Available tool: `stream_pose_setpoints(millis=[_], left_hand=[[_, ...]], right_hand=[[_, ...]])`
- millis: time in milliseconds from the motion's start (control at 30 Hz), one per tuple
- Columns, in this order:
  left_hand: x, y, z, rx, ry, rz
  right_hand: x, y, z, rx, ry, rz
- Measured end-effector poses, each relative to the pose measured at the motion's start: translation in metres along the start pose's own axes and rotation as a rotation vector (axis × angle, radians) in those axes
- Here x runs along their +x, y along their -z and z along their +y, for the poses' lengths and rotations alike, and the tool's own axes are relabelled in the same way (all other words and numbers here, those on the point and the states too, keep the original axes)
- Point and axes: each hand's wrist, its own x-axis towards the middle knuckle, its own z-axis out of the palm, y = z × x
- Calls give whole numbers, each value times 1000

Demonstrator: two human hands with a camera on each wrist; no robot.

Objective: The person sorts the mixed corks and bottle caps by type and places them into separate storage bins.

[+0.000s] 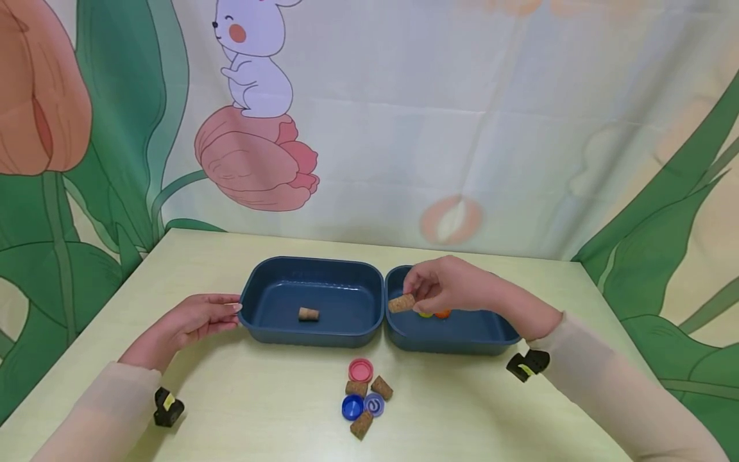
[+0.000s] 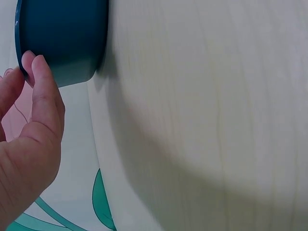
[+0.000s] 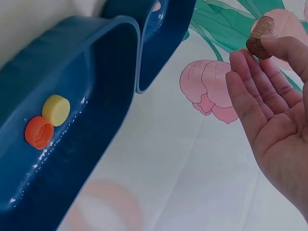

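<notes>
My right hand (image 1: 441, 285) pinches a cork (image 1: 401, 303) between thumb and fingers, above the left side of the right blue tray (image 1: 456, 343). The right wrist view shows that cork (image 3: 261, 37) at the fingertips. Below the hand, a yellow bottle cap (image 3: 56, 110) and an orange bottle cap (image 3: 39, 132) lie touching in that tray. At the far side, my left hand (image 1: 202, 319) pinches the rim of the left blue tray (image 1: 312, 338) at its left end. One cork (image 1: 308, 314) lies on its side inside this tray.
In front of the trays, several loose pieces lie grouped on the table (image 1: 254, 398): a pink cap (image 1: 360, 370), a blue cap (image 1: 353, 407), a purple cap (image 1: 374, 404) and corks (image 1: 362, 425). A printed cloth (image 1: 381, 160) hangs behind the table.
</notes>
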Motion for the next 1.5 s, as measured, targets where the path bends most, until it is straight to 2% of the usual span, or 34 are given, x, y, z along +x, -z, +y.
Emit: stream_pose_setpoints(millis=[333,633,933,1267,1500], left_hand=[[4,1,2,0,5,5],[1,0,1,17,3,5],[2,1,0,22,-3,4],[-1,3,-1,32,2,6],[-1,3,0,21,3,-2]], right_hand=[[17,11,-4,-17,-34,31],[29,14,-11,-25,-35,32],[48,9,-3,-46,-65,60],[73,16,-2,-54,-74,46],[86,18,-1,-39,-109,57]])
